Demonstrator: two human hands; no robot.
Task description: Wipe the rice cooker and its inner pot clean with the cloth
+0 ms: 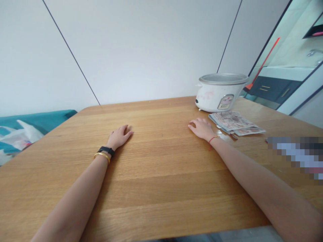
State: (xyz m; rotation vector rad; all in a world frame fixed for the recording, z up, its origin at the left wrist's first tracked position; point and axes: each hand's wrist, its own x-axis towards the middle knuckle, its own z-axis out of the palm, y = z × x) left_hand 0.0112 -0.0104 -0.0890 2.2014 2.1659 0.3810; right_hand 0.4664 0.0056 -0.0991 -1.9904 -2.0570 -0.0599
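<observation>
My left hand (119,137) rests on the wooden table (156,168), thumb apart from the fingers, with nothing in it. A black band (106,150) and a gold bangle (102,156) circle that wrist. Farther right, my right hand (201,128) also lies on the tabletop, its fingers loosely bent and holding nothing. A thin red bracelet (211,140) is on the right wrist. Just beside this hand is a folded patterned cloth or paper (237,123). Behind it stands a white rice cooker (214,95) without a lid, its inside mostly hidden.
A pale panelled wall (146,50) runs along the table's far edge. At the left are a teal seat (50,117) and a white plastic bag (25,134). A pixelated item (297,154) lies at the right. Beyond the doorway, a red-handled tool (266,62) leans near a dark cabinet (277,89).
</observation>
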